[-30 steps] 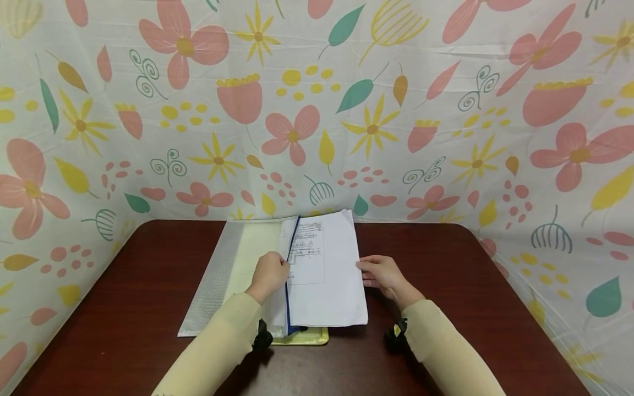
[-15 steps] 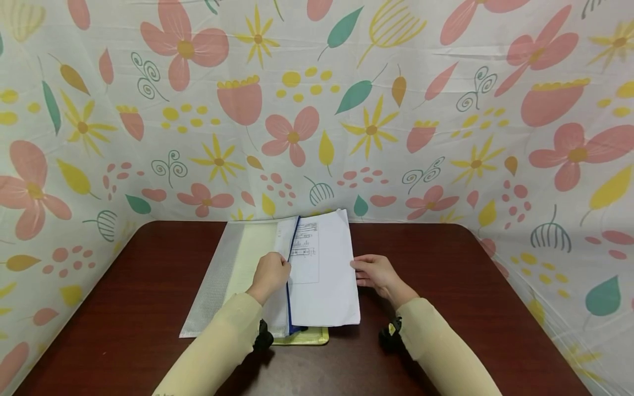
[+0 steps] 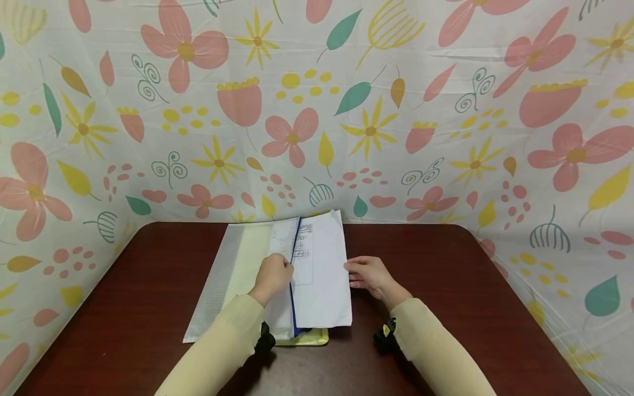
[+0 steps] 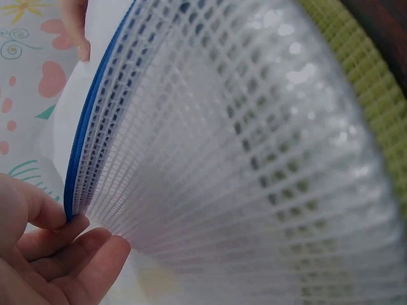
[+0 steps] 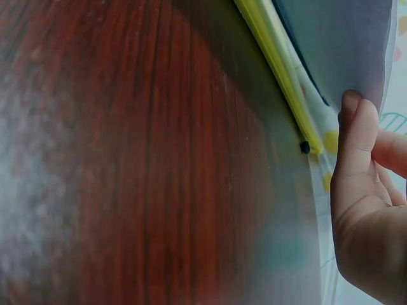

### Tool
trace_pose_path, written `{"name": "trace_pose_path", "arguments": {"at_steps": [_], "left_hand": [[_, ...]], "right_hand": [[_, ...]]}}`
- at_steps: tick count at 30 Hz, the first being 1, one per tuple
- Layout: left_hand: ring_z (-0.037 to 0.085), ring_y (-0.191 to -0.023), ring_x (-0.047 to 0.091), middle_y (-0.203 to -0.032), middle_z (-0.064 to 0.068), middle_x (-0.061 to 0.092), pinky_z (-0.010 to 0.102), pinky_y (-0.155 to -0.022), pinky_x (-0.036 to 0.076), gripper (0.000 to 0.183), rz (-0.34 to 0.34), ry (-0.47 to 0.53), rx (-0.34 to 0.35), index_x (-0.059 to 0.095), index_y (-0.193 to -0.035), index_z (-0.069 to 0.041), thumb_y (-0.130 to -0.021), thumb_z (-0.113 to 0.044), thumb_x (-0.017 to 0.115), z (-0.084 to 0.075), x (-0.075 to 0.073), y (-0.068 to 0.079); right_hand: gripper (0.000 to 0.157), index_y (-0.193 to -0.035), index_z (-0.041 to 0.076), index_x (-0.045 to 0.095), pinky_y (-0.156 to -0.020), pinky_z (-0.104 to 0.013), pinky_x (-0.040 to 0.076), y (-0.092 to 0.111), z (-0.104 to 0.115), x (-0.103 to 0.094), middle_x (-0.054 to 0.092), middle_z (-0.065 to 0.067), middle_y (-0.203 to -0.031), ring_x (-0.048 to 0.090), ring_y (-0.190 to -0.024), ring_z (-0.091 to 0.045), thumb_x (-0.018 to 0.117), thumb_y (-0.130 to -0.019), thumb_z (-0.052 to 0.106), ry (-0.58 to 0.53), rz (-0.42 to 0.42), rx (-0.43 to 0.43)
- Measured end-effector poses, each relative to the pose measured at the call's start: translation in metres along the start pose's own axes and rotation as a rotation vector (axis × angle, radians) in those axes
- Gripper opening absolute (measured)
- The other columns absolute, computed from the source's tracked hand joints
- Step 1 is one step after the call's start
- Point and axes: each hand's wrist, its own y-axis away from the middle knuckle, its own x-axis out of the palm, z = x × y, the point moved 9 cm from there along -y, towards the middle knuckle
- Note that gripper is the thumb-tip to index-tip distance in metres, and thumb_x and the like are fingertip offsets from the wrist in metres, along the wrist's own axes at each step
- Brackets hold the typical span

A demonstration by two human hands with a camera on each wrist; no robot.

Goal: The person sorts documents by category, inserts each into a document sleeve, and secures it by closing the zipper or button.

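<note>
A clear mesh zipper pouch (image 3: 210,297) with a blue zipper edge (image 4: 82,140) lies at the middle back of the table. My left hand (image 3: 271,276) pinches that blue edge between thumb and fingers, lifting the upper layer. A stack of white papers (image 3: 324,297) with a printed drawing sits partly inside the pouch, and its right part sticks out past the zipper. My right hand (image 3: 375,276) pinches the right edge of the papers. In the right wrist view the thumb (image 5: 356,133) presses against the sheets. The part of the papers under the mesh shows faintly.
Beneath the pouch lies a yellow-edged mesh pouch (image 3: 312,337), its yellow zipper (image 5: 280,76) visible in the right wrist view. The dark red wooden table (image 3: 436,264) reaches back to a floral curtain (image 3: 317,110).
My right hand has moved left with the papers, which have slid further into the blue-edged pouch. The left hand has kept its pinch, with the pouch's edge shifting slightly right.
</note>
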Motion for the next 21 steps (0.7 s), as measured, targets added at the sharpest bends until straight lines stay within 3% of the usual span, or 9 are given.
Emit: {"name": "trace_pose_path", "arguments": {"at_steps": [21], "left_hand": [[0.011, -0.043, 0.033, -0.048, -0.004, 0.032, 0.023, -0.042, 0.027, 0.041, -0.009, 0.0, 0.038, 0.034, -0.051, -0.016, -0.089, -0.008, 0.047, -0.006, 0.003, -0.001]], "right_hand": [[0.037, -0.119, -0.004, 0.058, -0.059, -0.026, 0.055, 0.001, -0.002, 0.014, 0.064, -0.004, -0.083, 0.064, -0.066, -0.012, 0.066, -0.087, 0.014, -0.024, 0.009, -0.003]]}}
